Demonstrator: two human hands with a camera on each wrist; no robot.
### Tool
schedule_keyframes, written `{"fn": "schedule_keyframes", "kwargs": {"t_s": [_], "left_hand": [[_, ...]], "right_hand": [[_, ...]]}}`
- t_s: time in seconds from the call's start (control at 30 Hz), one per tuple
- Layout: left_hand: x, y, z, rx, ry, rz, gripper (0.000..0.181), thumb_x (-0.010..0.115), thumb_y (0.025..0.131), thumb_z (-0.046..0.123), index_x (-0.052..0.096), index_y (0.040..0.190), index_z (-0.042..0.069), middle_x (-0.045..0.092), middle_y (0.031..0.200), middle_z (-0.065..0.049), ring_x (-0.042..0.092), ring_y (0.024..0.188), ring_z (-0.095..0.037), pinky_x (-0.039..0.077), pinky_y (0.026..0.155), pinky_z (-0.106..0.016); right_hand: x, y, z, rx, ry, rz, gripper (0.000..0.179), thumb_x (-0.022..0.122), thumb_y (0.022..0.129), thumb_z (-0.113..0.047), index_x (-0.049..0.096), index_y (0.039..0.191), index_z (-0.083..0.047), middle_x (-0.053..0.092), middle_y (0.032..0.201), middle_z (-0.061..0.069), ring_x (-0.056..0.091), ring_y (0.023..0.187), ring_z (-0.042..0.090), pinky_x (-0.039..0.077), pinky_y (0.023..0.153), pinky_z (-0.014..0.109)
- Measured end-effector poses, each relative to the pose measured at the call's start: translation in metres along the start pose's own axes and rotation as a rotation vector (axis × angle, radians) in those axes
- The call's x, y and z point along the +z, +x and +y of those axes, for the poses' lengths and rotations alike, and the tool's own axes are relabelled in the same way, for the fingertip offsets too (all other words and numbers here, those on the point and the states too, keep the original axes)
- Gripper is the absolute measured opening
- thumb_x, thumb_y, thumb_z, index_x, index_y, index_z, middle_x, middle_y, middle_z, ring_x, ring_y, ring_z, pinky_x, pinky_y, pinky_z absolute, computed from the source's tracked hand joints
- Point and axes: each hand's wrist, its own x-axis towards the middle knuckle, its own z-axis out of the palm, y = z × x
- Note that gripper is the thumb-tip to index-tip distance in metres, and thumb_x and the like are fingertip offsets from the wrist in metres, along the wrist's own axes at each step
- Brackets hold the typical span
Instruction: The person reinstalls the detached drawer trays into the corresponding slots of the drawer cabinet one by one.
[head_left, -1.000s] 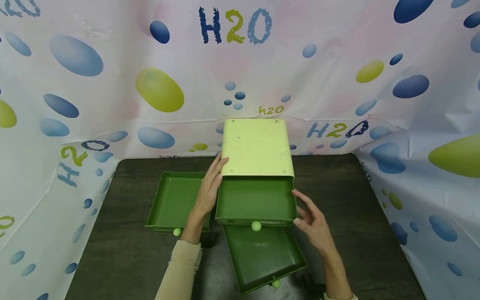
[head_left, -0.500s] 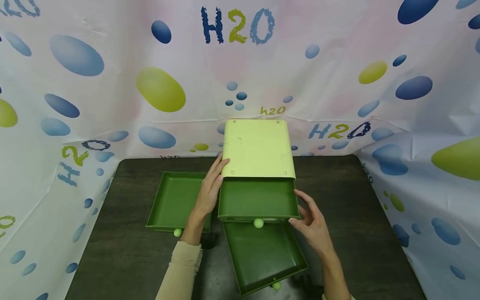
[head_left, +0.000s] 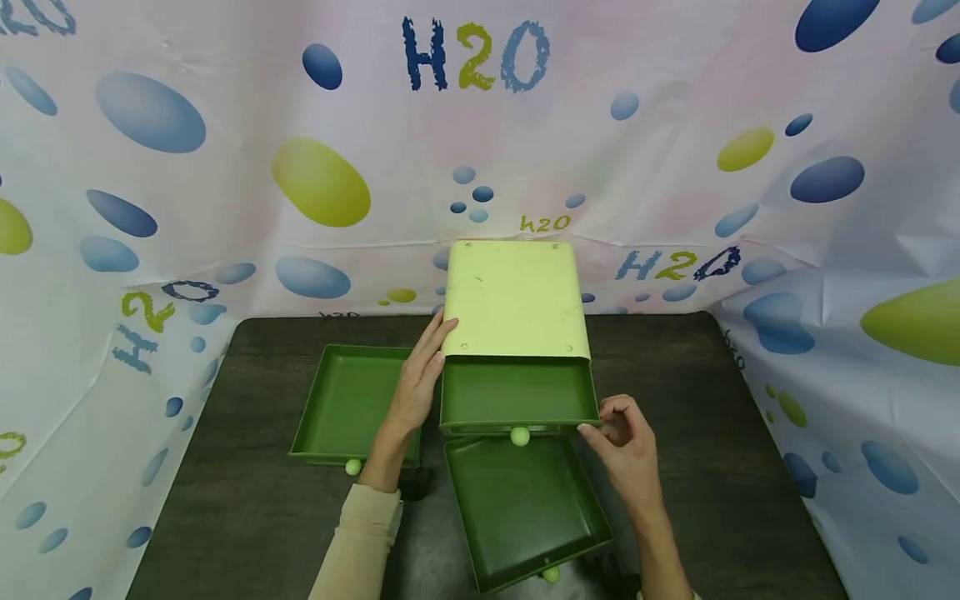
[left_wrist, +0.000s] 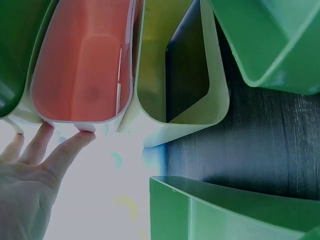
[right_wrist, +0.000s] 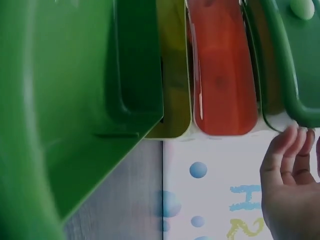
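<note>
A pale yellow cabinet (head_left: 517,300) stands at the table's back. Its top green drawer (head_left: 517,392) is partly pulled out, with a round light green knob (head_left: 520,436) in front. My left hand (head_left: 416,383) rests on the cabinet's left side, fingers fairly straight; the left wrist view has its fingertips against the side wall. At the drawer's front right corner my right hand (head_left: 628,454) pinches the edge, thumb in front and fingers bent. Below the drawer, the wrist views show a red-lined compartment (right_wrist: 222,80) and a yellow compartment (left_wrist: 182,112), both without drawers.
One loose green drawer (head_left: 352,400) lies on the dark table (head_left: 247,500) to the left, partly behind my left arm. Another loose drawer (head_left: 528,517) sits askew before the cabinet. A patterned H2O sheet (head_left: 225,100) hangs behind and around the table.
The top drawer has slid further into the cabinet. My right hand has moved with its corner, and its fingers have bent more. My left hand has stayed on the cabinet's side.
</note>
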Motion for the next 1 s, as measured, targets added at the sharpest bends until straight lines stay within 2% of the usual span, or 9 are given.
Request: {"fn": "schedule_keyframes", "kwargs": {"t_s": [0.1, 0.27, 0.47, 0.6, 0.77, 0.9, 1.0], "left_hand": [[0.000, 0.000, 0.000, 0.009, 0.005, 0.001, 0.045, 0.034, 0.103, -0.007, 0.037, 0.148, -0.010, 0.019, 0.159, -0.029, 0.018, 0.148, -0.042, 0.023, 0.113, -0.061], [0.000, -0.001, -0.002, 0.010, -0.007, -0.008, 0.045, 0.034, 0.104, -0.007, 0.037, 0.148, -0.010, 0.018, 0.160, -0.029, 0.018, 0.148, -0.042, 0.024, 0.113, -0.060], [0.000, -0.001, -0.002, 0.017, -0.011, -0.001, 0.045, 0.035, 0.104, -0.006, 0.038, 0.148, -0.009, 0.019, 0.160, -0.028, 0.019, 0.148, -0.041, 0.025, 0.113, -0.058], [-0.001, 0.000, -0.002, 0.029, -0.007, 0.008, 0.044, 0.035, 0.103, -0.007, 0.038, 0.147, -0.010, 0.020, 0.159, -0.029, 0.019, 0.148, -0.041, 0.025, 0.113, -0.058], [-0.001, 0.002, -0.002, 0.029, -0.007, 0.015, 0.045, 0.033, 0.103, -0.008, 0.038, 0.147, -0.010, 0.020, 0.159, -0.030, 0.019, 0.148, -0.042, 0.024, 0.113, -0.059], [-0.002, 0.001, 0.000, -0.009, -0.013, 0.008, 0.046, 0.025, 0.107, 0.004, 0.038, 0.150, -0.005, 0.019, 0.160, -0.027, 0.023, 0.147, -0.041, 0.034, 0.103, -0.067], [-0.001, -0.001, 0.001, -0.012, -0.013, 0.000, 0.047, 0.022, 0.109, 0.012, 0.037, 0.151, -0.004, 0.019, 0.160, -0.027, 0.023, 0.146, -0.042, 0.038, 0.097, -0.067]], "right_hand": [[0.004, 0.003, 0.000, 0.003, 0.001, 0.037, 0.024, 0.067, 0.085, 0.018, 0.045, 0.094, 0.012, 0.045, 0.090, 0.010, 0.044, 0.069, 0.010, 0.040, 0.057, 0.022], [0.009, 0.005, 0.001, 0.014, 0.009, 0.091, 0.024, 0.068, 0.081, 0.021, 0.047, 0.089, 0.011, 0.043, 0.082, 0.013, 0.031, 0.055, 0.013, 0.031, 0.051, 0.026], [0.012, 0.008, 0.002, -0.014, 0.006, 0.111, 0.025, 0.068, 0.080, 0.023, 0.047, 0.089, 0.013, 0.045, 0.082, 0.008, 0.030, 0.056, 0.013, 0.029, 0.051, 0.028], [0.012, 0.012, 0.002, -0.001, 0.011, 0.118, 0.025, 0.069, 0.080, 0.022, 0.047, 0.091, 0.013, 0.048, 0.085, 0.005, 0.036, 0.060, 0.011, 0.031, 0.052, 0.026], [0.012, 0.018, 0.000, 0.017, -0.007, 0.128, 0.025, 0.069, 0.081, 0.020, 0.048, 0.091, 0.013, 0.046, 0.084, 0.008, 0.031, 0.057, 0.010, 0.030, 0.051, 0.027], [0.012, 0.022, -0.001, 0.035, -0.005, 0.133, 0.024, 0.070, 0.082, 0.018, 0.048, 0.090, 0.013, 0.046, 0.083, 0.008, 0.028, 0.054, 0.010, 0.029, 0.050, 0.027], [0.012, 0.025, -0.001, 0.076, -0.023, 0.160, 0.024, 0.071, 0.082, 0.017, 0.048, 0.090, 0.012, 0.048, 0.084, 0.007, 0.033, 0.056, 0.009, 0.031, 0.051, 0.026]]}}
